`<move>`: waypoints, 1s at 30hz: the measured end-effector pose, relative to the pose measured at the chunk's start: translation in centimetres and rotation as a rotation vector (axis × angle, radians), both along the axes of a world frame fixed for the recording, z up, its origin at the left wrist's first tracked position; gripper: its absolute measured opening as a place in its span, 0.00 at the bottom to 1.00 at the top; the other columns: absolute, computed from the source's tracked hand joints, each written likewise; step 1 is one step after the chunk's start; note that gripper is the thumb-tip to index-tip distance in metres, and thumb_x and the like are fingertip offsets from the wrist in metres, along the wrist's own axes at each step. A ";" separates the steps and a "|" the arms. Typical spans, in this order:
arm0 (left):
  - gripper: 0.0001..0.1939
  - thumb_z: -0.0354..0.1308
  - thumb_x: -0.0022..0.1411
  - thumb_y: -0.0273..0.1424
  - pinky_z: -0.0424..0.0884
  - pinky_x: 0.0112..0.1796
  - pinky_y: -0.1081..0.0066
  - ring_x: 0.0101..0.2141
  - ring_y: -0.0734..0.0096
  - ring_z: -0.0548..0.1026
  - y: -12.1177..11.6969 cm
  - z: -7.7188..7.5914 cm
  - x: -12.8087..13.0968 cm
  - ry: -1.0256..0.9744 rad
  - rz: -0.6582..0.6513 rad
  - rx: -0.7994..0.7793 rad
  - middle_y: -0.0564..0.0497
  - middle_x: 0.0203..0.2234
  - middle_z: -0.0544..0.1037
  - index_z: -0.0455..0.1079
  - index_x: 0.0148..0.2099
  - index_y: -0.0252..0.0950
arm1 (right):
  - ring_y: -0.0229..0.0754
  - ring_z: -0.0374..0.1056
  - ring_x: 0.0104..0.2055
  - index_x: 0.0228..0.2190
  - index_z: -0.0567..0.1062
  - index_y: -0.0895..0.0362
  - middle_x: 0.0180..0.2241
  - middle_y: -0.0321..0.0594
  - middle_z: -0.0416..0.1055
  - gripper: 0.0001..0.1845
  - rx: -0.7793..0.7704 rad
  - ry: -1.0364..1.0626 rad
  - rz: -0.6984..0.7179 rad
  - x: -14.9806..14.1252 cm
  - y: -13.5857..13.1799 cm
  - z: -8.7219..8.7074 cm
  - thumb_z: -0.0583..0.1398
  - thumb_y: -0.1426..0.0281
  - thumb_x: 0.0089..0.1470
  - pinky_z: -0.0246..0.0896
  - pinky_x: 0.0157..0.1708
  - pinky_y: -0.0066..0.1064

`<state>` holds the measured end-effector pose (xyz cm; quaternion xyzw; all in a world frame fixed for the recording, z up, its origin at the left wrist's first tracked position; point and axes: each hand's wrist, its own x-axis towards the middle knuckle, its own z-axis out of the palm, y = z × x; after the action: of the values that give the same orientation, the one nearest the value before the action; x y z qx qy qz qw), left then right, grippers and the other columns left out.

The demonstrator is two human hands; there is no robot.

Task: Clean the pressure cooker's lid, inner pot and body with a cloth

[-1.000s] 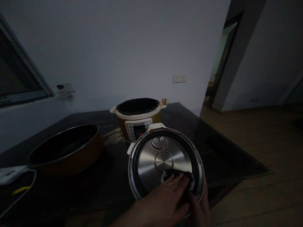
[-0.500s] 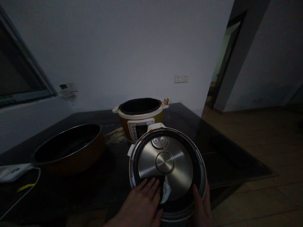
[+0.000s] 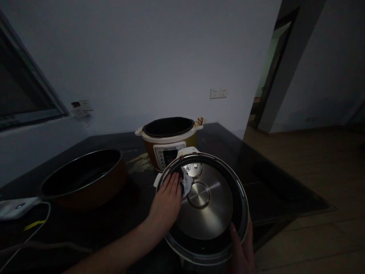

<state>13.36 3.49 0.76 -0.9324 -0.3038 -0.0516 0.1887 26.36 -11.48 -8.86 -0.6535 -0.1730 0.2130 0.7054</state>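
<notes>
A round pressure cooker lid (image 3: 212, 222) is tilted up with its steel underside toward me. My left hand (image 3: 168, 199) lies over a dark and pale cloth (image 3: 186, 182), pressing it against the lid's upper left, beside the two small valve fittings. Its fingers are together and part of the cloth is hidden beneath them. At the lid's lower right rim, my right hand (image 3: 242, 249) grips the edge, thumb on the inner side and the other fingers mostly behind. Just beyond the lid stands an electric pressure cooker (image 3: 169, 142), open at the top, with a control panel on its front.
A wide brown pan (image 3: 88, 190) with a dark inside stands on the dark table (image 3: 273, 182) to the left. Near it lie a white power strip (image 3: 18, 209) with a cord and a yellow strip (image 3: 34, 225). A wall with sockets (image 3: 218, 93) rises behind.
My left hand has swept the cloth from the lid's lower right, across to the lower left, then up to the upper left. My right hand stays at the right rim, and the lid has barely moved.
</notes>
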 end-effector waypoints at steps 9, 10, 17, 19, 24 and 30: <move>0.28 0.56 0.61 0.32 0.68 0.53 0.53 0.56 0.40 0.66 -4.4 -0.8 -0.7 0.125 0.068 -0.295 0.21 0.56 0.62 0.64 0.57 0.14 | 0.49 0.41 0.68 0.65 0.48 0.45 0.67 0.31 0.46 0.36 0.023 -0.021 -0.004 -0.5 0.1 0.4 0.53 0.56 0.59 0.38 0.65 0.46; 0.27 0.55 0.62 0.33 0.68 0.52 0.53 0.55 0.41 0.67 -4.8 -0.6 -0.9 0.140 0.032 -0.333 0.22 0.56 0.64 0.66 0.57 0.16 | 0.49 0.41 0.68 0.65 0.48 0.45 0.67 0.31 0.46 0.35 0.030 -0.035 0.001 -0.5 0.1 0.2 0.53 0.56 0.59 0.39 0.65 0.46; 0.28 0.45 0.68 0.41 0.54 0.60 0.51 0.63 0.55 0.56 -5.7 -0.1 -1.8 0.166 -0.427 -0.709 0.39 0.63 0.59 0.55 0.65 0.33 | 0.51 0.45 0.67 0.65 0.50 0.49 0.66 0.35 0.50 0.36 0.043 -0.202 -0.066 -0.5 0.4 -1.4 0.52 0.55 0.58 0.51 0.60 0.44; 0.30 0.46 0.68 0.39 0.51 0.62 0.53 0.64 0.59 0.51 -5.5 0.1 -1.7 0.150 -0.497 -0.784 0.41 0.65 0.54 0.50 0.67 0.33 | 0.51 0.45 0.67 0.65 0.49 0.49 0.66 0.36 0.49 0.36 0.040 -0.243 -0.053 -0.6 0.3 -1.3 0.50 0.55 0.59 0.51 0.60 0.44; 0.30 0.44 0.69 0.39 0.43 0.64 0.58 0.66 0.65 0.44 -4.9 -0.1 0.8 0.051 -0.612 -0.795 0.44 0.67 0.50 0.46 0.68 0.33 | 0.54 0.48 0.66 0.65 0.50 0.49 0.66 0.38 0.49 0.39 0.070 -0.327 -0.040 -0.8 -0.1 -0.9 0.53 0.52 0.57 0.52 0.59 0.46; 0.29 0.40 0.69 0.38 0.43 0.64 0.56 0.66 0.62 0.44 -3.8 -0.2 5.5 -0.003 -0.615 -0.547 0.41 0.66 0.52 0.49 0.67 0.28 | 0.52 0.46 0.67 0.65 0.47 0.48 0.66 0.36 0.47 0.40 0.064 -0.313 -0.021 -0.6 0.1 -1.4 0.51 0.49 0.57 0.51 0.60 0.45</move>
<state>18.85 -0.29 0.55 -0.9955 -0.0136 -0.0243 -0.0905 25.78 -11.38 -10.24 -0.6578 -0.2807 0.0953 0.6924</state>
